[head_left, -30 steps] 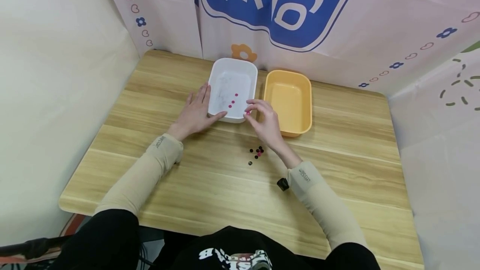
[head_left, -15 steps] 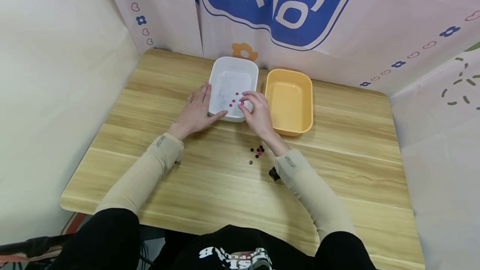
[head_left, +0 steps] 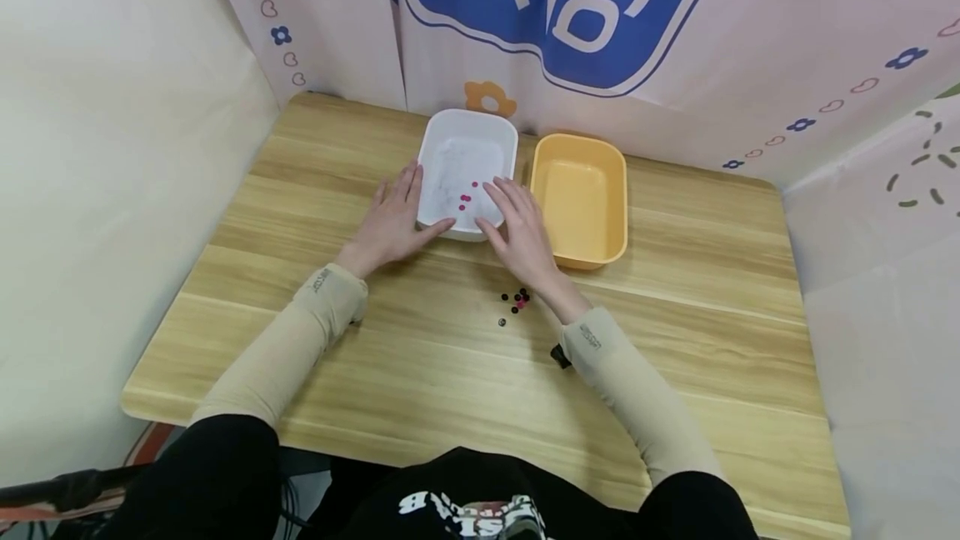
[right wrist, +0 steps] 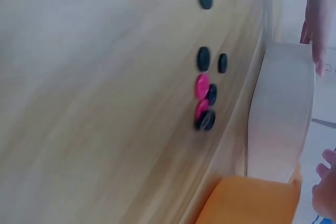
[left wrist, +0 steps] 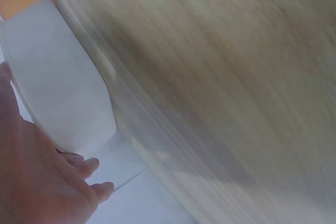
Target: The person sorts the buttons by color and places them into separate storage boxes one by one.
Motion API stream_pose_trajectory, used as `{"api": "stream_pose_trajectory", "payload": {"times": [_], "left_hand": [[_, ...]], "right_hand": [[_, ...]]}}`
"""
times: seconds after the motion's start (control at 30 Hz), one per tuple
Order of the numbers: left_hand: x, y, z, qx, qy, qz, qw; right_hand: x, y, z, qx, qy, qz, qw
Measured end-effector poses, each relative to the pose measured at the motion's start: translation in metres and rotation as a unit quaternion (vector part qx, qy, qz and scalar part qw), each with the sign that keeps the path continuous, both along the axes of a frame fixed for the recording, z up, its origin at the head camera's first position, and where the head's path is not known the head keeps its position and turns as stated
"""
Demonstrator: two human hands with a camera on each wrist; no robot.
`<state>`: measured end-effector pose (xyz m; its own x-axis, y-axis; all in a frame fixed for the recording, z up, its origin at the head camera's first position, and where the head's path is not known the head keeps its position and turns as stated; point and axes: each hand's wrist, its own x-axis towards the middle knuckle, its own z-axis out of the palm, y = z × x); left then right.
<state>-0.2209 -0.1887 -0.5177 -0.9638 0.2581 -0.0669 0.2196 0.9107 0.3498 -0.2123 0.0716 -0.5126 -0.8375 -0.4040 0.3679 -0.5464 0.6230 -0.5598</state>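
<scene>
A white plastic tub (head_left: 468,140) holds several pink buttons (head_left: 465,198) on its floor, towards the front. My left hand (head_left: 386,227) rests on the tub's left side, fingers straight along the rim and thumb at the front edge; the left wrist view shows this hand (left wrist: 39,182) against the outer wall. Over the tub's front right corner is my right hand (head_left: 521,236), with fingers and thumb apart and nothing between them. On the table in front lie several black buttons (head_left: 505,297); the right wrist view shows pink buttons (right wrist: 202,86) among them.
A yellow tub (head_left: 581,198) stands just right of the white one, with a narrow gap between. Behind both hangs a printed cloth (head_left: 675,107). The wooden table (head_left: 420,373) reaches to the person's body, and a black wrist-camera piece (head_left: 559,357) sits under the right sleeve.
My right hand has carried a pinched pink button in over the white tub and let it go; its fingers have since spread. One more pink button lies inside. The left hand has stayed put.
</scene>
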Motion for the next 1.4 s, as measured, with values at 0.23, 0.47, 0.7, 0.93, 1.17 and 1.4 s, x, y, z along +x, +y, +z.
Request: {"api": "stream_pose_trajectory", "payload": {"times": [0.23,0.47,0.7,0.93,1.17,1.4], "left_hand": [[-0.001,0.001,0.003,0.000,-0.006,-0.001,1.0000],[0.000,0.000,0.001,0.000,-0.008,0.001,1.0000],[-0.001,-0.001,0.000,0.000,-0.012,0.001,0.9999],[-0.001,-0.001,0.001,0.005,-0.018,0.000,0.9998],[-0.002,-0.001,0.001,0.003,-0.021,0.001,0.9998],[-0.001,-0.001,0.002,0.005,-0.022,0.002,0.9997]], "right_hand": [[0.017,0.027,-0.012,0.029,0.074,0.048,0.996],[0.046,0.048,-0.011,0.092,0.077,0.089,0.989],[0.070,0.066,-0.018,0.172,0.073,0.106,0.977],[0.085,0.078,-0.022,0.158,0.078,0.111,0.978],[0.085,0.082,-0.027,0.163,0.015,0.100,0.981],[0.084,0.081,-0.029,0.164,0.012,0.109,0.980]]}}
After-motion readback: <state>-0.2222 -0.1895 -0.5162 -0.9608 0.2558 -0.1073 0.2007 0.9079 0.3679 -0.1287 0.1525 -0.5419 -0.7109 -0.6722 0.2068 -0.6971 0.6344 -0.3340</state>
